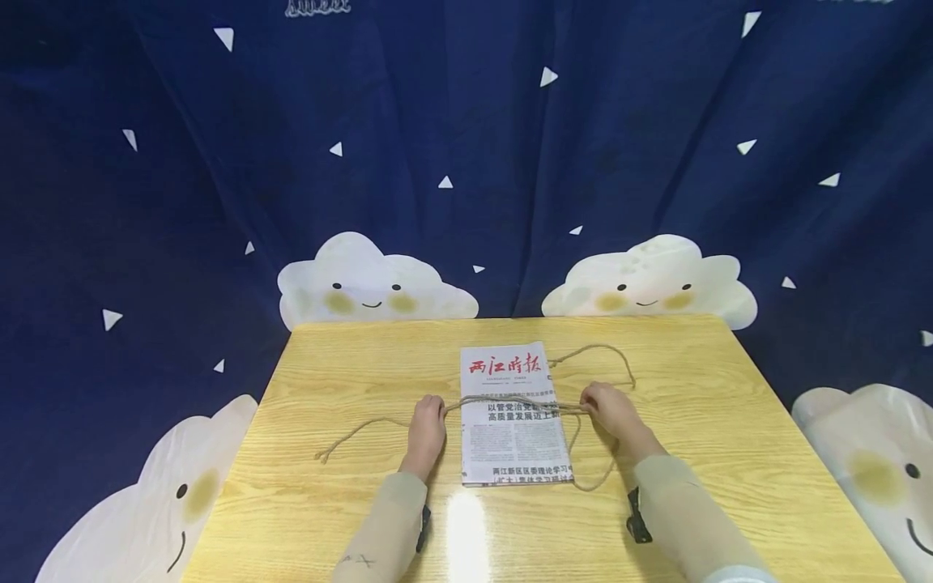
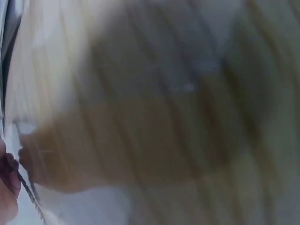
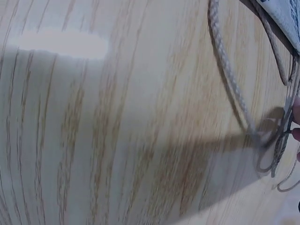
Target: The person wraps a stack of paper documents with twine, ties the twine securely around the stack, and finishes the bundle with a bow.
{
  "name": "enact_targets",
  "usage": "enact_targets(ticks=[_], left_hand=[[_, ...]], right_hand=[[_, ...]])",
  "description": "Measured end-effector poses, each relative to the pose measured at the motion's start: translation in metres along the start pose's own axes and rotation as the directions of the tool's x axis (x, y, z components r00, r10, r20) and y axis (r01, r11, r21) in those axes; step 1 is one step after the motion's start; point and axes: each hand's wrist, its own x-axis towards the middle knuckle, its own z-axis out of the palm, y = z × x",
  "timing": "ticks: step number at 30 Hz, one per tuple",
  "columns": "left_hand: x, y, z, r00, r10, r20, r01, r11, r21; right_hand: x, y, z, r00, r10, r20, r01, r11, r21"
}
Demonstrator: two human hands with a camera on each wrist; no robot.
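A folded newspaper (image 1: 510, 445) with a red title lies in the middle of the table, and a thin beige rope (image 1: 503, 397) runs across its upper half in more than one strand. At the paper's left side my left hand (image 1: 426, 429) pinches the rope, whose loose end trails off to the left. My right hand (image 1: 615, 413) grips several strands beside the paper's right edge. In the right wrist view, loops of rope (image 3: 229, 70) hang down next to the fingertips (image 3: 296, 133). Only part of the left hand (image 2: 7, 187) shows at the edge of the left wrist view.
The light wooden table (image 1: 328, 364) reaches back to a dark blue curtain (image 1: 466, 121) printed with clouds and white triangles. One rope end curls on the wood behind the right hand, and a loop of rope lies near the paper's lower right corner.
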Motion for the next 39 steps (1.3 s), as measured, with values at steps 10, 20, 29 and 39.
enact_targets(ticks=[10, 20, 29, 39], left_hand=[[0.001, -0.027, -0.02, 0.982, -0.19, 0.004, 0.188, 0.964, -0.188], [0.003, -0.039, -0.028, 0.982, -0.19, -0.025, 0.184, 0.972, -0.143], [0.011, -0.003, -0.007, 0.999, 0.045, 0.01, -0.044, 0.995, -0.088], [0.012, 0.041, 0.019, 0.984, 0.01, 0.176, -0.008, 1.0, -0.016]], right_hand=[[-0.005, 0.0, -0.006, 0.993, 0.112, 0.029, -0.111, 0.993, -0.032], [-0.014, 0.006, -0.007, 0.98, 0.197, 0.03, -0.196, 0.98, -0.041], [-0.012, -0.004, -0.001, 0.998, 0.056, -0.025, -0.056, 0.998, 0.002], [-0.009, -0.017, 0.004, 0.989, 0.15, 0.003, -0.15, 0.989, -0.02]])
